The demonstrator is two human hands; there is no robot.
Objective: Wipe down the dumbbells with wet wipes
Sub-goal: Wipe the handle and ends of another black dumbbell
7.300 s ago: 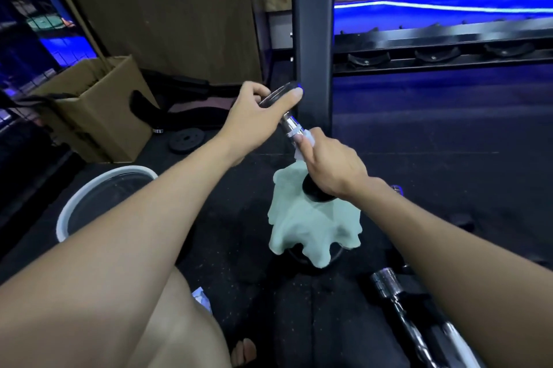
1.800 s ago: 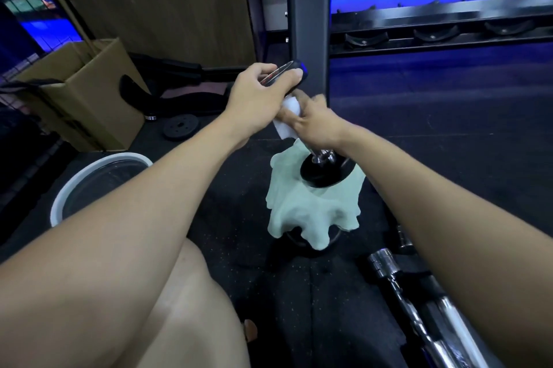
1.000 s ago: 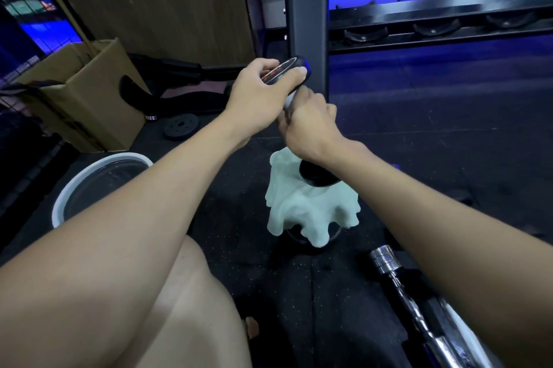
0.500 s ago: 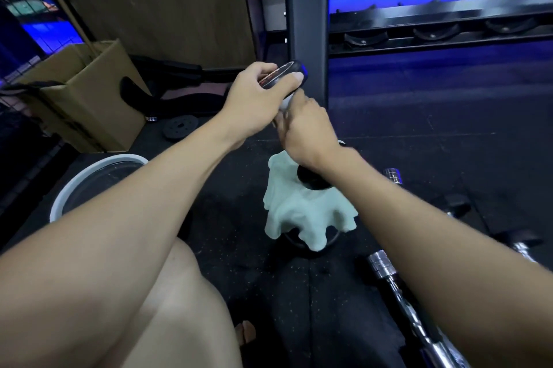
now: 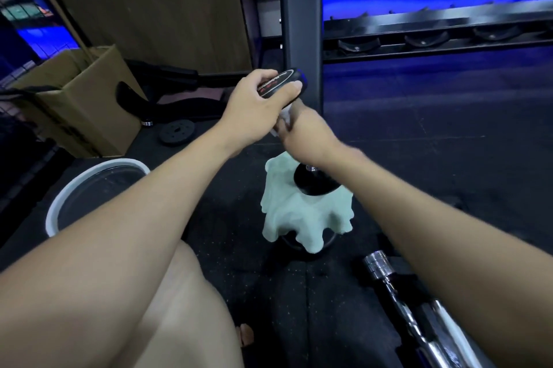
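The dumbbell (image 5: pixel 314 180) stands on end near the middle of the view, its lower black plate set on a pale green cloth (image 5: pixel 302 218) that drapes over something round and dark on the floor (image 5: pixel 449 134). Its upper black plate, with red lettering, is held from above by the left hand (image 5: pixel 258 101), fingers and thumb curled round the rim. Just below that plate the right hand (image 5: pixel 305 134) is wrapped round the handle with a white wet wipe (image 5: pixel 285 116) bunched in its grip; the handle itself is mostly hidden by the hand, with only a bit of chrome showing above the lower plate. At lower right a chrome bar (image 5: pixel 398 293) lies on the floor, running toward the corner. To the left sits a white-rimmed bucket (image 5: pixel 59 203), and behind it an open cardboard box (image 5: pixel 89 110) with a small black weight plate (image 5: pixel 176 132) flat on the floor beside it. A dark upright post (image 5: pixel 300 23) of a rack rises just behind the hands.
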